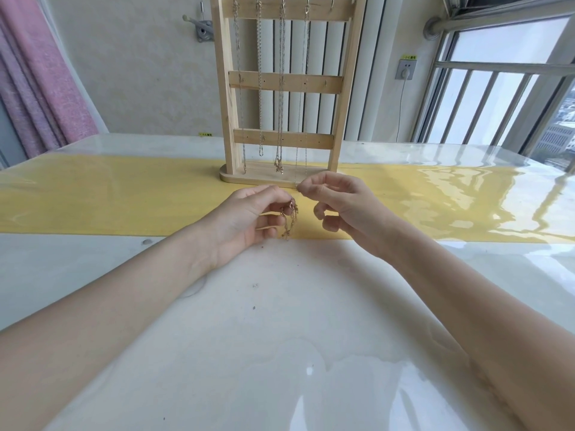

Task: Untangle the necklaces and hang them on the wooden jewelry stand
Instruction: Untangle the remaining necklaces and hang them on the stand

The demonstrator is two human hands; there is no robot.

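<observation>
A wooden jewelry stand (283, 84) rises at the back of the table, with several thin chains (281, 88) hanging from hooks on its top bar. One hook at the top right carries nothing. Just in front of the stand's base, my left hand (249, 220) pinches a small bunched gold necklace (290, 219) that dangles from its fingertips above the yellow strip. My right hand (337, 206) is close beside it, thumb and forefinger pinched together at the lower end of the rightmost hanging chain; whether it holds a strand is too fine to tell.
The glossy white table (280, 337) has a yellow band (109, 197) across its middle. Pink curtains (40, 76) hang at the left, a railed window (497, 88) stands at the right, and a wall socket with a cord (406, 70) is behind.
</observation>
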